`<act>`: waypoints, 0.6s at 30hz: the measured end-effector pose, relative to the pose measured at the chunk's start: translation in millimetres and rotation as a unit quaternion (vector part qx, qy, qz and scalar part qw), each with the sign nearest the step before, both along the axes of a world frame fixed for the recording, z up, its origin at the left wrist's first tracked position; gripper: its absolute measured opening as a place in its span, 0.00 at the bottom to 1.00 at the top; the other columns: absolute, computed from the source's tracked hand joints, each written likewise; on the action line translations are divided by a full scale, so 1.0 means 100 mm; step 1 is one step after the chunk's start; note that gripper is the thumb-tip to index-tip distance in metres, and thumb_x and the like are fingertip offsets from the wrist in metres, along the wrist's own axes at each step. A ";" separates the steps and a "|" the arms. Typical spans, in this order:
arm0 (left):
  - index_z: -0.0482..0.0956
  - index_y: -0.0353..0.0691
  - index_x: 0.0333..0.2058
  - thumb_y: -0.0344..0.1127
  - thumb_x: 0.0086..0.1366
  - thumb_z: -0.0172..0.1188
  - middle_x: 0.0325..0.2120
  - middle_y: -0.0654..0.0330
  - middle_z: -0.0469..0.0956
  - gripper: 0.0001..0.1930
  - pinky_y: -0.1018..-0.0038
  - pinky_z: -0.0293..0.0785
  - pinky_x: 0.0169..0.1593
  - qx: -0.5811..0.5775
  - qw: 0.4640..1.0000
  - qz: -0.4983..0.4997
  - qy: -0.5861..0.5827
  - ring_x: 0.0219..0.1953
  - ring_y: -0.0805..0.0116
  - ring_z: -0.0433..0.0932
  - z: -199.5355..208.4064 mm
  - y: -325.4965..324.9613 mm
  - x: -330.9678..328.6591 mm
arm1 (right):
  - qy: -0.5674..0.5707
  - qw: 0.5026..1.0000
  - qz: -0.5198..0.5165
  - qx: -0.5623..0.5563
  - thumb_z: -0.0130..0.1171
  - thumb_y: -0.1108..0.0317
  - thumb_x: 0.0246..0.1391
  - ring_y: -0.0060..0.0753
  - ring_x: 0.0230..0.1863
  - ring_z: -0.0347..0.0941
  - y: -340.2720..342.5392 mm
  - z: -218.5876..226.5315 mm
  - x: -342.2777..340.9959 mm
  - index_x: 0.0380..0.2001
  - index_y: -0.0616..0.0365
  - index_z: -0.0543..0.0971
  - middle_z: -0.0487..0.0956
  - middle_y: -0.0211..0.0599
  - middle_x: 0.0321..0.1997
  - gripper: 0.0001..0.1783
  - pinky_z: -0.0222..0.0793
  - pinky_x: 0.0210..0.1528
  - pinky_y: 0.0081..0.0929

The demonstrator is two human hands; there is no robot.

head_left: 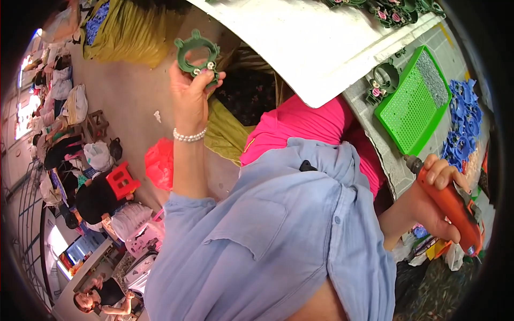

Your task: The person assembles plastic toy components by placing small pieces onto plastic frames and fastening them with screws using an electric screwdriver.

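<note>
My left hand (188, 99), raised at the upper left, grips a green plastic ring-shaped part (187, 66) between thumb and fingers. Small white and pink pieces sit on the ring's lower side, near my thumb. Low on the right, my right hand (425, 208) is wrapped round an orange power screwdriver (451, 206). Its dark tip points up and left, toward the near end of a bright green perforated tray (399, 120). Small silvery pieces, perhaps screws, are heaped in the tray's far end. Beside the tray lies another green ring part (387, 77) with a pink piece.
A white board (305, 48) juts over my pink-clad lap, with several green and pink parts (393, 13) at its far edge. Blue plastic parts (461, 125) are piled right of the tray. Yellow sacks (134, 32), a red stool (122, 181) and other people (110, 297) are at left.
</note>
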State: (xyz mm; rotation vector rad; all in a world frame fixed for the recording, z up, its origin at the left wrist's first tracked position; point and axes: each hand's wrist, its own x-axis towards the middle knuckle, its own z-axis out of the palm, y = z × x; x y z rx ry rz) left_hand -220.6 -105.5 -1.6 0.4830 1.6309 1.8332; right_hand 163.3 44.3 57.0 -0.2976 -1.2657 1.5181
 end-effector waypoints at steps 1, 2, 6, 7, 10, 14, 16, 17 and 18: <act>0.61 0.38 0.51 0.20 0.54 0.53 0.36 0.56 0.74 0.25 0.73 0.79 0.29 -0.020 1.000 0.008 -0.022 0.28 0.65 0.79 -0.18 -0.06 -0.05 | 0.001 1.000 0.003 0.000 0.53 0.21 0.30 0.30 0.31 0.64 -0.01 0.00 -0.03 0.48 0.57 0.72 0.70 0.31 0.29 0.53 0.55 0.38 0.31; 0.62 0.38 0.50 0.20 0.53 0.54 0.34 0.57 0.75 0.24 0.73 0.78 0.29 -0.039 0.998 0.014 -0.046 0.27 0.66 0.78 -0.41 -0.13 -0.08 | -0.003 1.000 -0.011 -0.021 0.53 0.21 0.31 0.30 0.31 0.64 -0.03 0.00 -0.05 0.46 0.57 0.73 0.70 0.31 0.29 0.52 0.54 0.39 0.31; 0.68 0.39 0.42 0.21 0.50 0.56 0.30 0.61 0.75 0.18 0.73 0.76 0.24 -0.147 0.963 -0.025 -0.224 0.25 0.67 0.77 -1.43 -0.38 0.01 | -0.012 1.000 -0.006 -0.014 0.52 0.20 0.31 0.30 0.31 0.64 0.00 -0.04 -0.08 0.47 0.60 0.71 0.70 0.32 0.29 0.54 0.56 0.39 0.32; 0.70 0.39 0.39 0.20 0.49 0.55 0.29 0.61 0.75 0.16 0.73 0.75 0.22 -0.169 0.951 -0.022 -0.257 0.25 0.68 0.76 -1.64 -0.39 0.10 | -0.012 1.000 -0.005 -0.013 0.52 0.20 0.31 0.30 0.31 0.64 0.00 -0.04 -0.09 0.47 0.60 0.71 0.70 0.32 0.29 0.54 0.56 0.39 0.32; 0.70 0.39 0.38 0.20 0.50 0.57 0.30 0.61 0.76 0.15 0.67 0.75 0.26 -0.188 0.921 -0.008 -0.342 0.28 0.65 0.76 -2.33 -0.52 0.32 | -0.017 0.999 -0.018 -0.022 0.51 0.20 0.32 0.31 0.31 0.64 -0.02 -0.04 -0.11 0.47 0.62 0.71 0.70 0.33 0.29 0.54 0.57 0.40 0.32; 0.68 0.41 0.44 0.21 0.54 0.57 0.36 0.58 0.75 0.18 0.61 0.76 0.35 -0.177 0.919 0.013 -0.352 0.36 0.62 0.77 -2.62 -0.55 0.13 | -0.022 0.999 -0.032 -0.039 0.50 0.20 0.33 0.32 0.31 0.65 -0.04 -0.05 -0.06 0.47 0.62 0.71 0.70 0.33 0.29 0.54 0.57 0.41 0.32; 0.54 0.44 0.55 0.24 0.54 0.61 0.39 0.56 0.74 0.32 0.61 0.75 0.37 -0.160 0.927 0.077 -0.331 0.38 0.59 0.76 -2.62 -0.51 0.03 | -0.025 0.998 -0.039 -0.041 0.50 0.21 0.33 0.32 0.31 0.65 -0.05 -0.07 -0.03 0.47 0.62 0.71 0.69 0.33 0.29 0.54 0.57 0.41 0.32; 0.49 0.46 0.57 0.25 0.53 0.62 0.40 0.55 0.74 0.38 0.62 0.74 0.37 -0.161 0.927 0.113 -0.319 0.38 0.58 0.75 -2.63 -0.50 -0.01 | -0.025 0.998 -0.041 -0.049 0.50 0.20 0.33 0.32 0.31 0.65 -0.04 -0.09 -0.03 0.47 0.62 0.71 0.70 0.33 0.29 0.54 0.58 0.40 0.32; 0.44 0.50 0.58 0.26 0.52 0.64 0.42 0.56 0.73 0.43 0.62 0.74 0.37 -0.196 0.927 0.117 -0.298 0.39 0.56 0.75 -2.77 -0.60 -0.12 | -0.023 0.997 -0.041 -0.057 0.50 0.20 0.33 0.32 0.31 0.65 -0.04 -0.10 -0.04 0.47 0.62 0.71 0.70 0.33 0.29 0.54 0.58 0.40 0.32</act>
